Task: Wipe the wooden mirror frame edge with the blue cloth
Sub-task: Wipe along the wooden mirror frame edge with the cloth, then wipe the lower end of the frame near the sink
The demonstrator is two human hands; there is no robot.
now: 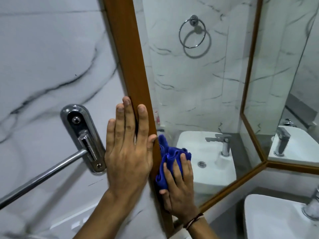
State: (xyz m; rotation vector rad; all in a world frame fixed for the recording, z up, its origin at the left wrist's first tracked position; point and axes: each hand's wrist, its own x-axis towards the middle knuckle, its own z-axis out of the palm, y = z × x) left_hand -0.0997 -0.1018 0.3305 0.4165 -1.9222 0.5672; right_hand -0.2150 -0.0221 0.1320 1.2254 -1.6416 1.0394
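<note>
The wooden mirror frame [131, 66] runs from the top centre down to the bottom, with the mirror glass to its right. My left hand [128, 149] lies flat with fingers spread against the frame's left edge and the marble wall. My right hand [179, 187] presses a bunched blue cloth [170, 157] against the inner side of the frame, low down, where wood meets glass. The cloth's lower part is hidden under my fingers.
A chrome towel bar [41, 178] with its wall bracket [82, 137] juts out left of my left hand. A white sink [276, 219] with a tap [313, 206] sits at the lower right. The mirror reflects a basin, a tap and a towel ring [193, 31].
</note>
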